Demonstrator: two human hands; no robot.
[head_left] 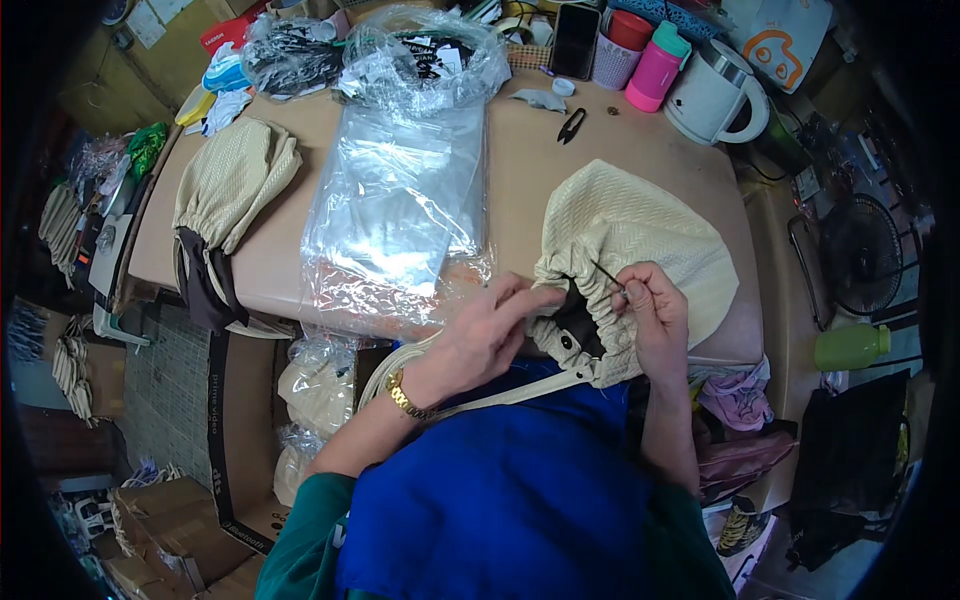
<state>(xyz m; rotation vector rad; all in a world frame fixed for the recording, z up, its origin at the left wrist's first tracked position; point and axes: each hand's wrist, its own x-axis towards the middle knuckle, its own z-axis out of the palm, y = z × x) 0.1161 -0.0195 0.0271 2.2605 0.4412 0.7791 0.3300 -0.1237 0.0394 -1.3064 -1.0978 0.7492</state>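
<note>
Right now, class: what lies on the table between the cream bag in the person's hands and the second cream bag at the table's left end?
In the head view, a crinkled stack of clear plastic bags lies between the held cream bag and the second cream bag.

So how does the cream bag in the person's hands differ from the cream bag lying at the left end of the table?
The held bag is gripped at its gathered opening by the left hand and right hand; the left bag lies untouched. The held bag sits at the table's near right edge, the left bag near the far left corner. Dark fabric hangs out from the left bag over the edge. Both are cream, herringbone-textured, with gathered openings.
</note>
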